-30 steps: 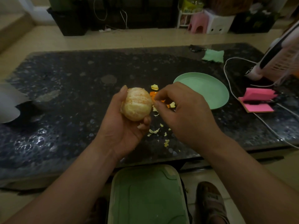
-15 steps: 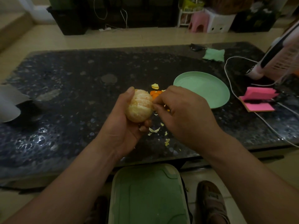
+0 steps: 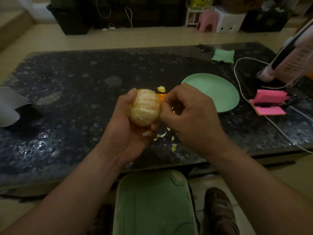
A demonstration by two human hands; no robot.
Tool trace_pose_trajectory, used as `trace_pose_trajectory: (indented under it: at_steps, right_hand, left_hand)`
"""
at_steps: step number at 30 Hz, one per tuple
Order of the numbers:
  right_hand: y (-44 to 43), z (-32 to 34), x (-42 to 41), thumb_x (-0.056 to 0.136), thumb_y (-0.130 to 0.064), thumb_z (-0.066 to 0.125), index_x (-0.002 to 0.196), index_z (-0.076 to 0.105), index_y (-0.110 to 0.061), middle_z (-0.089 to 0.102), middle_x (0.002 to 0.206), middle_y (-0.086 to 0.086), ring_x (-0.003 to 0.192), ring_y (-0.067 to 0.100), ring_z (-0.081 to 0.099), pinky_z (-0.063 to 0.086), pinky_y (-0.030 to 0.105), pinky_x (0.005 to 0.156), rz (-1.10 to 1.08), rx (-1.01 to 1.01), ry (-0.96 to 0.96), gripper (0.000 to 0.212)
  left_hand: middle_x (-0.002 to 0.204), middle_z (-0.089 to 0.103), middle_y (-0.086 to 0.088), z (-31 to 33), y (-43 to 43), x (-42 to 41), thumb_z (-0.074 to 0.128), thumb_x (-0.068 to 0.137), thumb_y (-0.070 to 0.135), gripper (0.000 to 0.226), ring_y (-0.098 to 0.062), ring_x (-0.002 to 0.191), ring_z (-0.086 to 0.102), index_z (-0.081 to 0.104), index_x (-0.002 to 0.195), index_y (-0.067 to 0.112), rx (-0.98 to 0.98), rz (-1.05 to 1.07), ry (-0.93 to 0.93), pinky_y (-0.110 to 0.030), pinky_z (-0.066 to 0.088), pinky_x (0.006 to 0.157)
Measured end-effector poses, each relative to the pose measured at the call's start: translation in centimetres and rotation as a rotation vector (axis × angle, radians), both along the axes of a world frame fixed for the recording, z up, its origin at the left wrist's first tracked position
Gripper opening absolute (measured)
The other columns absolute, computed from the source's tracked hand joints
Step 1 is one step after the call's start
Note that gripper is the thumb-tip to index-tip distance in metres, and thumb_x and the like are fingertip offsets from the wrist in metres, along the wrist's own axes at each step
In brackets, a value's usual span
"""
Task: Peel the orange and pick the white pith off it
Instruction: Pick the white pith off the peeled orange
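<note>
Closed in since a second ago: right hand (image 3: 191, 119), then a little clear of the fruit, now has its fingertips against it. The fruit itself has barely shifted.

Head view.
- Orange (image 3: 144, 106): fully peeled, pale pith streaking the segments. Held in the air over the middle of the tabletop (image 3: 76, 99), toward its near edge.
- Handling, as judged: light, soft and juicy, with a thin membrane that tears if squeezed. Best cradled from behind and beneath, with pith lifted by its loose ends.
- Left hand (image 3: 125, 133): palm turned inward, thumb up along the far-left side, fingers curled beneath, gripping the orange.
- Right hand: back toward the camera, fingers curled, thumb and forefinger pinched at the orange's right side. Whether pith lies between them cannot be told.
- Peel scraps (image 3: 162, 135): on the tabletop below the hands.
- Green plate (image 3: 235, 99): toward the right edge.
</note>
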State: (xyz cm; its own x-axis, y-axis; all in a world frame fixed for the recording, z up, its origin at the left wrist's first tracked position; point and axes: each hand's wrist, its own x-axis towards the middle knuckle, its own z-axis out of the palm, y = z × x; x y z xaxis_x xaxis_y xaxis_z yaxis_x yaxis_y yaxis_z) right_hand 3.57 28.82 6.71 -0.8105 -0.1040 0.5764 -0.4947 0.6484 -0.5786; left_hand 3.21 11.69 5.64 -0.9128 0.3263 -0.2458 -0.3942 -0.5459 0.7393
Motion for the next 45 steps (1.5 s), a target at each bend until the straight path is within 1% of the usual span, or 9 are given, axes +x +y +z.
trace_pose_trajectory:
  at_steps: [7, 13, 21, 26, 28, 31, 35, 39, 45]
  right_hand:
    - [0.5, -0.2, -0.1, 0.095, -0.010, 0.071, 0.086, 0.071, -0.012, 0.066, 0.074, -0.002, 0.065, 0.009, 0.058, 0.050, 0.024, 0.060, 0.021, -0.299, -0.234, 0.009]
    - [0.3, 0.4, 0.3, 0.101, -0.019, 0.069, 0.099, 0.074, -0.020, 0.070, 0.087, -0.007, 0.074, 0.012, 0.063, 0.049, 0.020, 0.065, 0.081, -0.201, -0.240, 0.006]
    - [0.0, 0.1, 0.6, 0.096, -0.025, 0.073, 0.092, 0.073, -0.022, 0.063, 0.082, -0.014, 0.072, 0.007, 0.059, 0.045, 0.018, 0.063, -0.002, 0.014, -0.146, 0.005]
    - [0.2, 0.1, 0.5, 0.099, -0.026, 0.070, 0.089, 0.072, -0.022, 0.063, 0.078, -0.013, 0.071, 0.007, 0.058, 0.044, 0.022, 0.063, -0.002, -0.008, -0.190, 0.010]
    - [0.3, 0.1, 0.5, 0.099, -0.026, 0.069, 0.089, 0.072, -0.022, 0.064, 0.078, -0.012, 0.073, 0.008, 0.060, 0.049, 0.029, 0.065, 0.003, -0.007, -0.212, 0.011]
    - [0.2, 0.0, 0.5, 0.095, -0.022, 0.069, 0.084, 0.070, -0.019, 0.063, 0.075, -0.010, 0.071, 0.010, 0.059, 0.049, 0.031, 0.063, -0.013, -0.019, -0.195, 0.011]
    - [0.1, 0.1, 0.3, 0.091, -0.018, 0.071, 0.079, 0.066, -0.017, 0.061, 0.072, -0.007, 0.065, 0.011, 0.055, 0.046, 0.029, 0.059, -0.010, -0.080, -0.204, 0.013]
    - [0.2, 0.1, 0.3, 0.091, -0.014, 0.073, 0.080, 0.068, -0.014, 0.063, 0.072, -0.005, 0.061, 0.006, 0.052, 0.043, 0.020, 0.057, 0.032, -0.191, -0.262, 0.012]
    - [1.1, -0.1, -0.4, 0.098, -0.017, 0.069, 0.084, 0.071, -0.012, 0.066, 0.070, 0.003, 0.061, 0.009, 0.054, 0.047, 0.027, 0.059, -0.013, -0.259, -0.316, 0.015]
  left_hand:
    - [0.101, 0.060, -0.012, -0.2, -0.7, -0.3, 0.052, 0.100, 0.059, 0.054, -0.016, 0.061, 0.053, 0.058, 0.127, 0.013, 0.123, -0.044, 0.049, -0.020, 0.039, 0.044]
    - [0.098, 0.063, -0.012, -0.2, -0.7, -0.4, 0.058, 0.096, 0.058, 0.052, -0.016, 0.062, 0.054, 0.064, 0.122, 0.014, 0.076, -0.008, 0.047, -0.019, 0.036, 0.045]
    - [0.099, 0.068, -0.011, 0.2, -0.3, -0.3, 0.052, 0.101, 0.053, 0.048, -0.019, 0.063, 0.055, 0.064, 0.125, 0.013, -0.059, 0.082, 0.115, -0.021, 0.038, 0.044]
    - [0.096, 0.072, -0.008, 0.3, -0.2, -0.2, 0.060, 0.096, 0.050, 0.033, -0.019, 0.068, 0.059, 0.078, 0.102, 0.024, -0.130, 0.114, 0.154, -0.025, 0.041, 0.050]
    - [0.096, 0.073, -0.005, 0.3, -0.1, -0.2, 0.059, 0.097, 0.051, 0.033, -0.017, 0.070, 0.061, 0.078, 0.103, 0.024, -0.153, 0.111, 0.152, -0.028, 0.042, 0.055]
    - [0.091, 0.072, -0.005, 0.5, 0.2, 0.0, 0.057, 0.094, 0.051, 0.038, -0.016, 0.065, 0.058, 0.073, 0.108, 0.019, -0.185, 0.097, 0.147, -0.023, 0.041, 0.047]
    - [0.090, 0.071, -0.006, 0.6, 0.4, 0.2, 0.057, 0.090, 0.052, 0.036, -0.018, 0.063, 0.055, 0.081, 0.093, 0.025, -0.157, 0.075, 0.139, -0.022, 0.039, 0.043]
    - [0.091, 0.070, -0.008, 0.5, 0.1, 0.1, 0.055, 0.092, 0.056, 0.048, -0.018, 0.059, 0.055, 0.071, 0.113, 0.016, -0.089, 0.034, 0.101, -0.021, 0.036, 0.042]
    - [0.102, 0.058, -0.014, 0.0, -0.5, -0.1, 0.059, 0.091, 0.061, 0.061, -0.016, 0.057, 0.053, 0.057, 0.127, 0.012, 0.092, -0.056, 0.078, -0.022, 0.040, 0.044]
